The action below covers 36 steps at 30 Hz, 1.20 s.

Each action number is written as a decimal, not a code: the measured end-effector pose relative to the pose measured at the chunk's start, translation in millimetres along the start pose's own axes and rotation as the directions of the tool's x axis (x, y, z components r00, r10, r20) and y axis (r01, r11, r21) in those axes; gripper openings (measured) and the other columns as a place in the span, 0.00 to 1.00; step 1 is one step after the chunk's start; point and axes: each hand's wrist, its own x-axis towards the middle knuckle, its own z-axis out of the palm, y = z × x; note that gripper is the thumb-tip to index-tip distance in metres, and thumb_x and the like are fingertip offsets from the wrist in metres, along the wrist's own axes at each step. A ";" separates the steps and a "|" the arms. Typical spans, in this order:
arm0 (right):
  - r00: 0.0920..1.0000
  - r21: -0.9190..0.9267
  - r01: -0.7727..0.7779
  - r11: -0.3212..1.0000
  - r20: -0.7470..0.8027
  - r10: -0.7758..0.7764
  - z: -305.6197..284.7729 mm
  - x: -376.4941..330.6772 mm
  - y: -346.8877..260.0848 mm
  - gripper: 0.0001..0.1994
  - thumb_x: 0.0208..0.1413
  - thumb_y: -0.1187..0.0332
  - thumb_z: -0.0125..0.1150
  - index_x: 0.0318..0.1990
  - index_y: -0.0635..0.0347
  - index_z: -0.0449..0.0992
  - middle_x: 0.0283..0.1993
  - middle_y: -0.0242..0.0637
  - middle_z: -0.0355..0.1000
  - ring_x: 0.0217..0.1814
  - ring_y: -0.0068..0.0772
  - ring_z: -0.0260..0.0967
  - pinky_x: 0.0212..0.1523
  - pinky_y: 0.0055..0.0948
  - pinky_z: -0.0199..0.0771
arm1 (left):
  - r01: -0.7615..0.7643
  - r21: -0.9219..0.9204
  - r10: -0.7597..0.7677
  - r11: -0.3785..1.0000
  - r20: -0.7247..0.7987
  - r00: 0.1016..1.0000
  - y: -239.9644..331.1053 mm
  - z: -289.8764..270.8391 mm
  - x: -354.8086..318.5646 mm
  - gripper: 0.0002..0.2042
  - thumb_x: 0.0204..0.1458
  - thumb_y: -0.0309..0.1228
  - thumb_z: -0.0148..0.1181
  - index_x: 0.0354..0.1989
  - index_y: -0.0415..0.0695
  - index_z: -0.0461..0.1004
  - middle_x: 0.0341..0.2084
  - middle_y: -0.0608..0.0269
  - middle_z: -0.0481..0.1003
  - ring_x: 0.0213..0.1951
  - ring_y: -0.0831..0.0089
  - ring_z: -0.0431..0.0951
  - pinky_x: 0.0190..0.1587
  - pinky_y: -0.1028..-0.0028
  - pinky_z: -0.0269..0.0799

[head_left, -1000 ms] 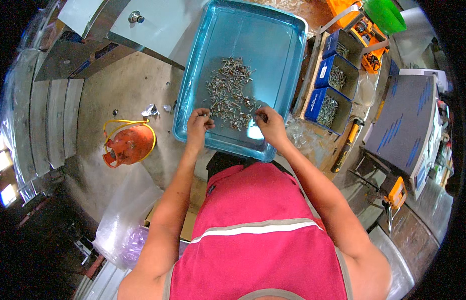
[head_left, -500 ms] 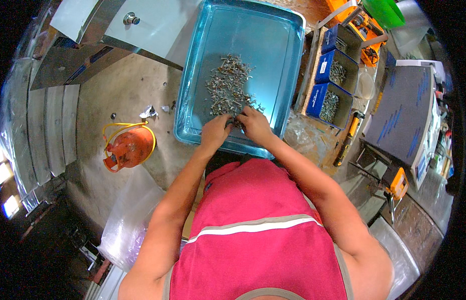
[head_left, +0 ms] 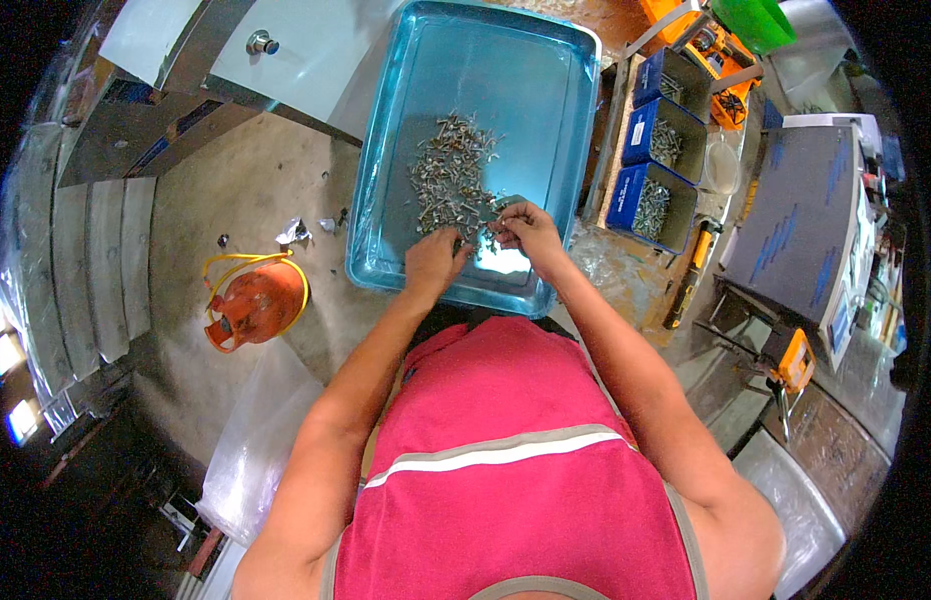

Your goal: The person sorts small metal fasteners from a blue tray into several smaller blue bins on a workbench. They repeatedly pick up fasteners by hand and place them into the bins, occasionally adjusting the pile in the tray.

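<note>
A large light-blue plastic tray (head_left: 560,120) lies in front of me with a heap of small grey metal screws (head_left: 447,178) in its middle. My left hand (head_left: 432,261) rests at the near edge of the heap, fingers curled down onto the screws. My right hand (head_left: 526,229) is just to its right, fingertips pinched on a small metal piece (head_left: 504,204) from the heap. Both hands are inside the tray near its front rim. What the left fingers enclose is hidden.
Three blue bins (head_left: 652,205) holding screws stand right of the tray. An orange gas cylinder with a yellow hose (head_left: 253,305) sits on the concrete floor at left. A grey box (head_left: 790,225) and orange tools (head_left: 790,362) lie at right. Clear plastic bags (head_left: 253,440) lie lower left.
Both hands have drawn together from the tray's front corners toward the heap's near edge. The right hand has picked up a small metal piece.
</note>
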 end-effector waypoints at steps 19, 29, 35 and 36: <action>0.778 -0.846 0.530 0.056 0.459 -0.429 26.6 7.8 3.0 0.07 0.58 0.67 0.57 0.39 0.57 0.78 0.38 0.46 0.79 0.41 0.51 0.81 0.38 0.48 0.82 | -0.020 0.246 0.003 0.969 0.072 0.997 -9.3 3.5 -0.2 0.11 0.62 0.37 0.53 0.40 0.42 0.75 0.37 0.48 0.79 0.42 0.45 0.80 0.43 0.48 0.74; 0.486 -0.611 0.532 0.587 -0.347 -0.802 -42.2 -117.0 -124.0 0.11 0.65 0.61 0.60 0.47 0.57 0.75 0.31 0.48 0.76 0.30 0.53 0.76 0.32 0.46 0.75 | -0.210 -0.339 0.135 0.917 -0.231 0.963 155.5 -73.7 37.5 0.14 0.67 0.41 0.55 0.44 0.42 0.74 0.33 0.44 0.79 0.37 0.43 0.80 0.39 0.52 0.73; 0.623 -0.361 0.491 0.793 -0.490 -0.610 -136.2 -99.9 -198.4 0.20 0.72 0.52 0.48 0.56 0.59 0.70 0.35 0.42 0.77 0.32 0.39 0.75 0.34 0.37 0.76 | -0.362 -0.318 0.324 0.876 -0.168 0.931 300.3 -62.9 138.3 0.15 0.66 0.40 0.58 0.45 0.38 0.74 0.38 0.47 0.79 0.39 0.53 0.81 0.43 0.59 0.75; 0.760 -0.102 0.432 0.896 -0.494 -0.422 -142.0 -104.0 -197.0 0.23 0.74 0.49 0.44 0.59 0.60 0.68 0.38 0.42 0.78 0.35 0.37 0.75 0.37 0.36 0.78 | -0.319 -0.395 0.280 0.861 -0.155 0.947 305.7 -58.3 138.5 0.14 0.65 0.38 0.57 0.45 0.37 0.73 0.38 0.49 0.79 0.39 0.55 0.81 0.43 0.61 0.75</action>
